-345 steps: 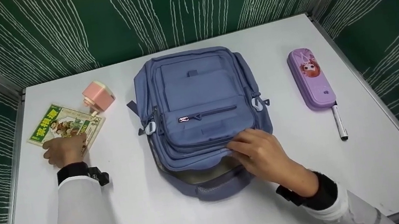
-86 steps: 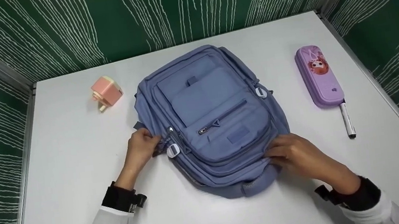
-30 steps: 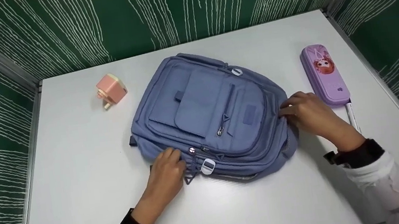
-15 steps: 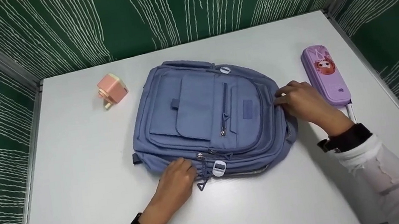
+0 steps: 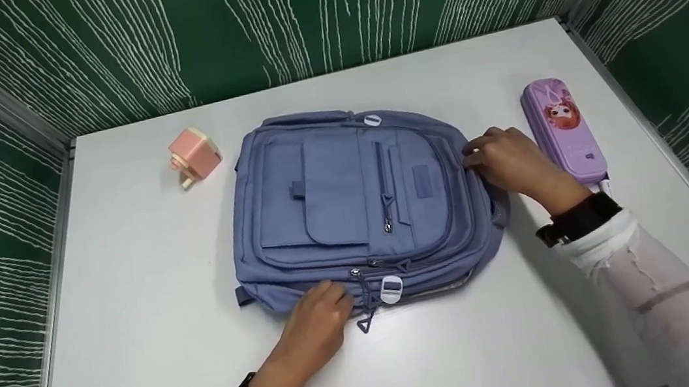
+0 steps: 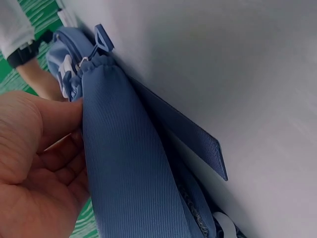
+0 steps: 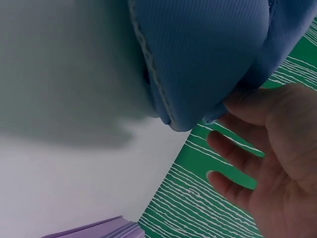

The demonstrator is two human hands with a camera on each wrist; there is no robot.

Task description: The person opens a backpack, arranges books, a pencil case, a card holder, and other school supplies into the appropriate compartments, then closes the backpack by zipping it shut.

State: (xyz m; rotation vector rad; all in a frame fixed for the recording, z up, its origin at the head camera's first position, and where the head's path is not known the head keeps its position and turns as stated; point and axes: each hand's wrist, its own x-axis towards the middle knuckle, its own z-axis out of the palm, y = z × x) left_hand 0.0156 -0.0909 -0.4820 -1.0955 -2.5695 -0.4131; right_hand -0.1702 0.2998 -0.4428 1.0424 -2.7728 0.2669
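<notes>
A blue backpack [image 5: 334,188] lies on the white table, its handle end pointing right and its front pockets facing up. My left hand [image 5: 315,325] holds the side pocket [image 6: 124,158] at the near edge, thumb against the fabric and fingers curled beneath. Beside it hang the zipper pulls [image 5: 365,322] and a white buckle [image 5: 391,289]. At the handle end, my right hand [image 5: 508,160] pinches the bag's fabric between thumb and index finger; the other fingers show loosely spread in the right wrist view. The backpack's inside is hidden.
A pink and cream pencil sharpener [image 5: 195,154] stands at the left back of the table [image 5: 131,279]. On the right lies a purple pencil case [image 5: 564,133], close to my right forearm. A white marker [image 5: 605,186] pokes out below it, partly covered by the sleeve.
The backpack has turned from handle toward me to handle toward the right, both hands moving with it. The booklet under my left hand in the earliest frame is out of view.
</notes>
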